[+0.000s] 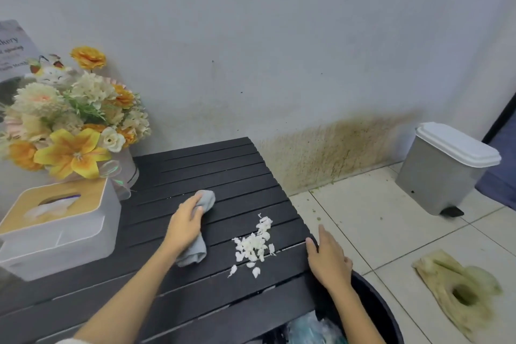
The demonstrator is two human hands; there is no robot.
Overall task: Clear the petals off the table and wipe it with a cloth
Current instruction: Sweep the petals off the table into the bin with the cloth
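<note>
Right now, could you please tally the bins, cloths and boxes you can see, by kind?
Bins: 2, the pedal bin and the black bin.
Cloths: 2, the grey cloth and the floor rag.
Tissue box: 1.
Total: 5.

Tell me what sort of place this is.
Probably a corner of a small shop or bakery, though not certain: a partly legible printed sign behind an artificial flower bouquet, a black slatted table, a white tiled floor and a grey pedal bin.
</note>
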